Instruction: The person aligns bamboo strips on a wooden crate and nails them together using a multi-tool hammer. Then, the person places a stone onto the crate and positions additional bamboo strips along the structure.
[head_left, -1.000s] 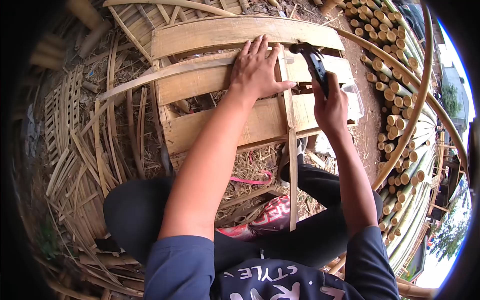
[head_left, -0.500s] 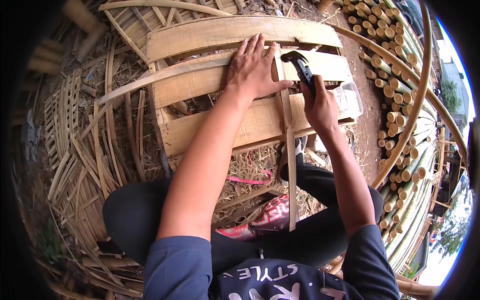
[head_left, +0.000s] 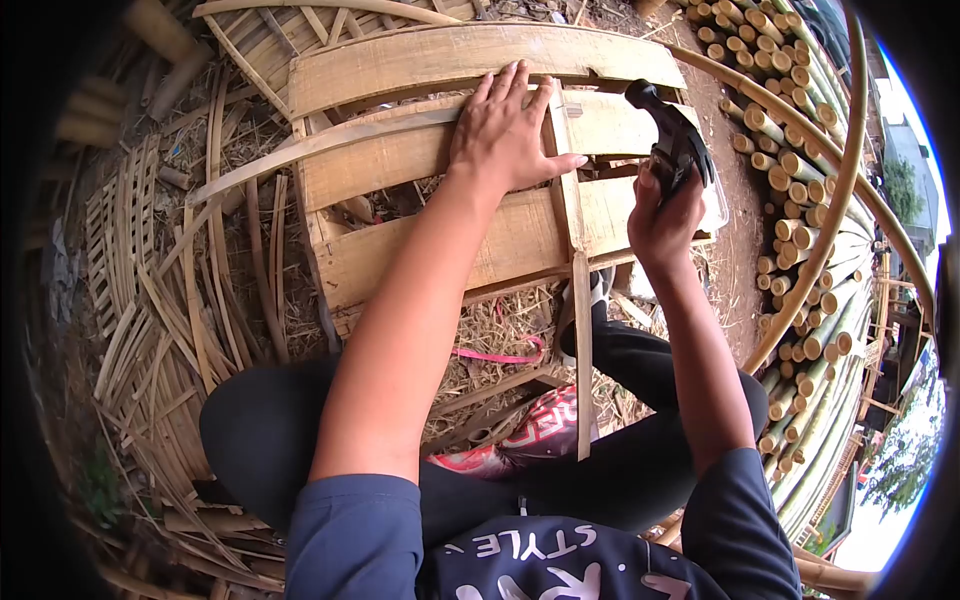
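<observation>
My left hand (head_left: 500, 135) lies with its fingers spread on the slatted wooden bench (head_left: 410, 250), over the end of a long flat strip (head_left: 320, 147) that reaches out to the left. Its thumb points right, across an upright narrow strip (head_left: 568, 205) that crosses the slats and hangs below the bench's near edge. To the right of that strip, my right hand (head_left: 665, 215) is closed around a black hammer (head_left: 680, 140). The hammer is raised over the bench's right part, with its head toward the upper left.
Cut bamboo poles (head_left: 800, 230) are stacked at the right, with a curved pole (head_left: 850, 150) in front. Split bamboo pieces (head_left: 150, 380) cover the ground at left. A clear plastic box (head_left: 715, 205) sits at the bench's right end. A pink strap (head_left: 505, 356) lies below the bench.
My right hand has moved the hammer to the right, away from the crossing strip, and turned it. My left hand stays spread on the slats.
</observation>
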